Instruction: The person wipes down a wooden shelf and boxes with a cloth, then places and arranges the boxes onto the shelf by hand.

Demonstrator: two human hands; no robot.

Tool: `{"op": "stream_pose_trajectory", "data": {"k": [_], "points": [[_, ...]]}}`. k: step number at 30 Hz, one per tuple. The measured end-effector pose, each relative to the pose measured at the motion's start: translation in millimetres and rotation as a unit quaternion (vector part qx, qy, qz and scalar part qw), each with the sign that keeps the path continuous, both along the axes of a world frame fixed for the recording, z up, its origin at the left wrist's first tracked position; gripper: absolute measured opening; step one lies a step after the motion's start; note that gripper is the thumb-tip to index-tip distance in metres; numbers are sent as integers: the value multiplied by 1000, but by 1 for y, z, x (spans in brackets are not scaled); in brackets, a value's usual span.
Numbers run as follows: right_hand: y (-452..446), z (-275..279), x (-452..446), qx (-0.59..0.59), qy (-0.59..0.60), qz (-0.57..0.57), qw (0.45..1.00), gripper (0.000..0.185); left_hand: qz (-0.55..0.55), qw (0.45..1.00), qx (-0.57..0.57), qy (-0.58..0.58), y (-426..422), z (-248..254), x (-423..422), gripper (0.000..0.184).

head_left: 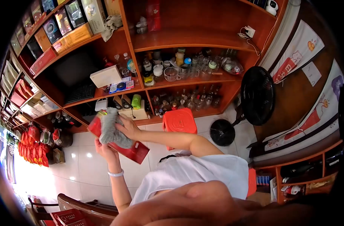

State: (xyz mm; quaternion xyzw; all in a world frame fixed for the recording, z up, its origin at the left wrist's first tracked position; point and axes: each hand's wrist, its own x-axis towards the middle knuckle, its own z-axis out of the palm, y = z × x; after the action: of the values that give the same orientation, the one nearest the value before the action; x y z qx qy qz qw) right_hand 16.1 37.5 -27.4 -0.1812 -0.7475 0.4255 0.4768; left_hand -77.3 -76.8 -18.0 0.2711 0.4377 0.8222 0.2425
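Observation:
My left hand, with a pale bracelet at its wrist, grips a long red box from below. The box is held tilted in the air, above the tiled floor. My right hand has its fingers over a grey fluffy cloth, which it presses against the upper face of the box. The cloth covers the middle of the box, so only its two ends show. A small yellow patch is visible at the far end, too blurred to make out.
A wooden shelf unit with glassware, bottles and a monitor stands in front. A red stool and a black fan are to the right. A wooden chair is at lower left. Red packages hang further left.

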Motion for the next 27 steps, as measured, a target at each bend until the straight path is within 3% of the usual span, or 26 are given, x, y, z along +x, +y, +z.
{"op": "stream_pose_trajectory", "data": {"k": [1, 3, 5, 6, 7, 8, 10, 11, 13, 14, 15, 17, 19, 20, 21, 22, 23, 24, 26, 27], "points": [[-2, -23, 6, 42, 47, -13, 998, 40, 12, 999, 3, -42, 6, 11, 4, 23], [1, -85, 23, 52, -45, -20, 997, 42, 20, 997, 52, -62, 25, 34, 13, 23], [4, -130, 53, -46, -157, 48, 985, 48, 31, 997, 55, -40, 37, 56, 27, 25], [1, -131, 68, -308, -31, 134, 941, 42, 40, 997, 59, -24, 46, 64, 35, 26], [4, -171, 55, -444, 89, 151, 879, 38, 56, 996, 72, -22, 58, 70, 48, 28], [15, -225, 39, -566, 204, 161, 782, 34, 61, 996, 68, -21, 76, 65, 59, 28], [37, -165, 71, -615, 216, 246, 718, 32, 85, 994, 64, 33, 109, 48, 83, 29], [60, -124, 81, -734, 209, 188, 619, 38, 109, 991, 51, 60, 126, 52, 111, 29], [83, -101, 104, -747, 240, 203, 586, 47, 133, 972, -31, 193, 154, 28, 144, 40], [96, -100, 114, -759, 274, 209, 553, 57, 101, 978, -22, 183, 167, 20, 168, 46], [114, -117, 118, -722, 308, 238, 572, 62, 70, 977, -18, 200, 182, 5, 185, 49], [150, -156, 126, -644, 378, 294, 596, 72, 20, 933, -57, 354, 201, -24, 200, 55], [192, -170, 158, -580, 398, 313, 638, 68, -45, 921, -39, 384, 215, -18, 213, 56], [210, -165, 177, -592, 380, 264, 660, 60, -60, 912, -31, 404, 217, -8, 218, 56], [227, -152, 199, -603, 359, 215, 679, 52, -68, 938, -30, 338, 220, -7, 220, 56], [237, -136, 214, -661, 330, 136, 661, 41, -73, 959, -54, 270, 221, -2, 221, 55], [250, -150, 217, -634, 301, 81, 708, 41, -88, 969, -66, 221, 225, 7, 219, 54], [258, -141, 224, -629, 297, 82, 714, 41, -105, 977, -77, 171, 230, 17, 216, 54], [266, -127, 242, -525, 108, 4, 844, 43, -79, 964, -72, 244, 240, 45, 208, 47], [269, -122, 251, -473, 86, 22, 877, 44, -110, 971, -60, 203, 245, 54, 203, 46]]}}
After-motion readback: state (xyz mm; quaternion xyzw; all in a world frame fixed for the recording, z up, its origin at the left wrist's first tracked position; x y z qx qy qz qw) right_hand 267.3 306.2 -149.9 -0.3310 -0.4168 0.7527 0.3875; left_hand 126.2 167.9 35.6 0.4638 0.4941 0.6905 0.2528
